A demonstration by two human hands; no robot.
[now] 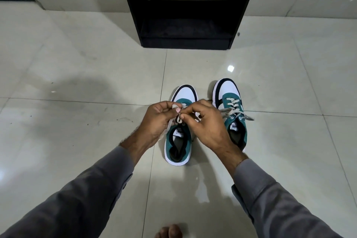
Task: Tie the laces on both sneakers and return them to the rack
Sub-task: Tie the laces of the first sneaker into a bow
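Head view: left hand [156,120] and right hand [204,121] both pinch the grey laces [178,117] over the left sneaker [178,141], seemingly mid-knot. The right sneaker [232,110] stands just beside it, both near the black rack [185,7].

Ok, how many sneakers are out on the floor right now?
2. One sneaker lies under both hands, the left hand and right hand pinching its laces. The other sneaker sits just right of it, laces loose. The rack shelves look dark; none visible there.
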